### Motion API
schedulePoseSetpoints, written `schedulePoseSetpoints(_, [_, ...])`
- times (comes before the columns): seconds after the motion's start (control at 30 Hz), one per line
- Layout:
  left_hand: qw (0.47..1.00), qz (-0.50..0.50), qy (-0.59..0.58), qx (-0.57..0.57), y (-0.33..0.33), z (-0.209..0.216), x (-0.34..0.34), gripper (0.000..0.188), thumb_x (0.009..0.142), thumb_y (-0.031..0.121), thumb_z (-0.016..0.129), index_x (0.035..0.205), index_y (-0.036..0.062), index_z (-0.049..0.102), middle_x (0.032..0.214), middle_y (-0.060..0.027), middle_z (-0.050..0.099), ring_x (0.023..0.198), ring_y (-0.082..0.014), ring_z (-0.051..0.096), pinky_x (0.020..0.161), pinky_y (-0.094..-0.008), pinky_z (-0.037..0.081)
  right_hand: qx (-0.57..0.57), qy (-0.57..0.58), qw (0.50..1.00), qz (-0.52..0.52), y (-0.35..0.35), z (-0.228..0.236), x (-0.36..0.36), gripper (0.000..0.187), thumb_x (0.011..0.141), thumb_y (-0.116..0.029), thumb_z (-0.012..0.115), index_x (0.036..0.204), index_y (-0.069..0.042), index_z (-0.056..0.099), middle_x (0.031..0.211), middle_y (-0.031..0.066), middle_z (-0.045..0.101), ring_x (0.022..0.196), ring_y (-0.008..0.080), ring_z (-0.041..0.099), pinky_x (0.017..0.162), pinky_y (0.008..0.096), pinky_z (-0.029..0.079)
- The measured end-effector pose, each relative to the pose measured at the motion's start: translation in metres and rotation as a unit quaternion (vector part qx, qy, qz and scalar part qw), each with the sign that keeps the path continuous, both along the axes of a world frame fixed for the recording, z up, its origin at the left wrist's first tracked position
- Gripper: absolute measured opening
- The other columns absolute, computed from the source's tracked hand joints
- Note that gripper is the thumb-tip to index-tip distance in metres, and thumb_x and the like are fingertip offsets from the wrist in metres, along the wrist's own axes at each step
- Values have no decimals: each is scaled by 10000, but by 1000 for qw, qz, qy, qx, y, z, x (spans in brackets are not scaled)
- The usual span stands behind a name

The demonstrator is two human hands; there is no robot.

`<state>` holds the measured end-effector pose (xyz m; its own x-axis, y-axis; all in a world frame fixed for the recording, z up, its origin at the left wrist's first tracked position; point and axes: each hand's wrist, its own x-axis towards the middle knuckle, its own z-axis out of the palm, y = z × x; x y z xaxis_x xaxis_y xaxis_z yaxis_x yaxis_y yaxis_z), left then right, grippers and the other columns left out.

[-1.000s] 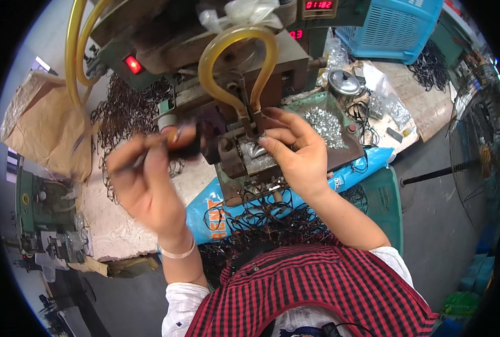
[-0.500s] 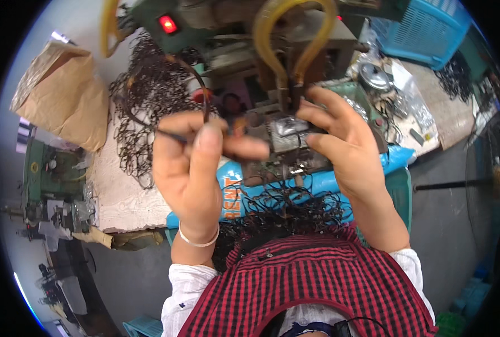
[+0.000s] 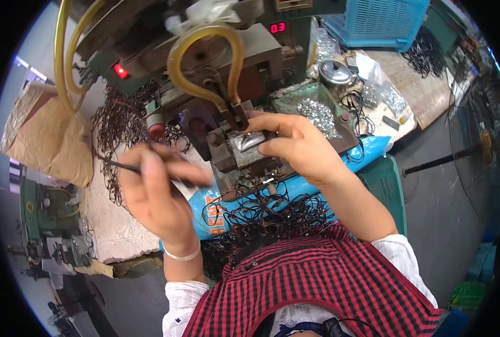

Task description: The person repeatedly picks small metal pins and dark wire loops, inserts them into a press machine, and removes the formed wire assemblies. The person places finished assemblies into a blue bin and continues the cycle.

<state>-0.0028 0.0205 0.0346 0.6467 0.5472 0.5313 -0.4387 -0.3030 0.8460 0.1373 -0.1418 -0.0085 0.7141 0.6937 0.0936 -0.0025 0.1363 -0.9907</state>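
My left hand (image 3: 160, 194), smeared by motion, is closed on a thin dark cord (image 3: 118, 164) that sticks out to its left. It hovers above the table's near part, left of a green press machine (image 3: 250, 53). At the machine's small metal work plate (image 3: 249, 143) is my right hand (image 3: 303, 147). Its thumb and forefinger are apart, with the fingertips close to the plate beneath a looped yellow tube (image 3: 177, 62). I see nothing held between them. A heap of dark cords (image 3: 267, 216) lies across my lap, over a blue plastic bag (image 3: 300, 188).
Small silver pieces (image 3: 320, 117) fill a green tray right of the press. Behind it stand a lidded metal pot (image 3: 334, 73) and a blue basket (image 3: 376, 22). Left are a brown paper bag (image 3: 50, 137) and more tangled cords (image 3: 106, 123). A fan (image 3: 474, 151) stands far right.
The view has shifted, so the press now sits further left in it. My left hand has moved left with the cord; my right hand stays by the work plate.
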Motion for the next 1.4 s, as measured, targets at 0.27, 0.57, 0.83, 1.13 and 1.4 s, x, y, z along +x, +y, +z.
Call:
schedulePoseSetpoints(0.27, [804, -324, 338, -367, -33, -29, 0, 318, 1082, 212, 434, 1197, -56, 562, 715, -140, 666, 517, -179, 618, 360, -233, 446, -366, -456, 750, -309, -68, -112, 58, 212, 796, -115, 772, 988, -34, 733, 1275, 246, 653, 1305, 414, 549, 1064, 478, 457])
schedulePoseSetpoints(0.57, [793, -275, 347, -418, -33, -41, 4, 367, 1062, 274, 490, 1188, -42, 625, 675, -104, 647, 548, -172, 614, 352, -266, 448, -212, -423, 804, -359, -45, -112, 67, 63, 862, -92, 634, 909, -50, 630, 864, 169, 648, 871, 387, 625, 768, 482, 488])
schedulePoseSetpoints(0.83, [859, -313, 327, -238, -9, -65, -26, 266, 1074, 247, 543, 1151, -2, 596, 878, -121, 735, 713, -167, 703, 595, -259, 551, -194, -436, 804, -355, -39, -116, 58, 96, 819, -41, 708, 887, -30, 641, 864, 131, 677, 826, 347, 645, 767, 435, 499])
schedulePoseSetpoints(1.13, [837, 312, 217, 394, 142, -121, 37, 174, 808, 76, 742, 978, 43, 728, 1156, -161, 676, 1084, -360, 592, 964, -428, 484, -186, -424, 811, -357, -40, -116, 58, 120, 844, 2, 703, 958, -34, 717, 941, 135, 710, 922, 329, 671, 836, 408, 517])
schedulePoseSetpoints(1.4, [732, 294, 473, 393, 176, -200, 59, 442, 746, 210, 754, 1148, 34, 695, 1422, -223, 569, 1248, -389, 547, 1171, -486, 347, -192, -441, 796, -367, -48, -110, 57, 107, 807, 5, 729, 905, -30, 703, 922, 138, 695, 918, 339, 655, 828, 432, 510])
